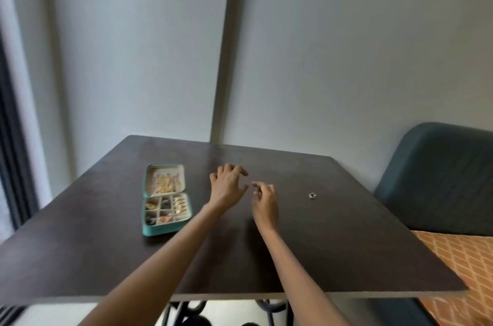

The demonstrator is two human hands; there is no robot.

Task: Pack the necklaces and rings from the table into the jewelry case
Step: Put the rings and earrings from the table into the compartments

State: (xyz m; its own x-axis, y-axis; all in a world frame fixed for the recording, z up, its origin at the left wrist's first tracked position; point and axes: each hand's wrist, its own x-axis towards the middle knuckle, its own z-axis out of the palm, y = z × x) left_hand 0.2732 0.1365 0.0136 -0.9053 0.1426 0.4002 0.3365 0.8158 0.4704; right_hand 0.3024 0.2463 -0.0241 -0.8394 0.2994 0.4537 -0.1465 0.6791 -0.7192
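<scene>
With both hands (229, 184) (264, 204) loose and holding nothing, the right hand should reach to the lone ring (311, 195) on the tabletop (320, 245), take a fingertip grip, and carry it left to the open jewelry case (166, 200).

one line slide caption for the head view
Both hands hover over a dark table, open teal jewelry case on the left, one ring loose on the right.

Motion-blurred hands (248, 192), their grasp unclear; case (165, 199) contents too small.
</scene>
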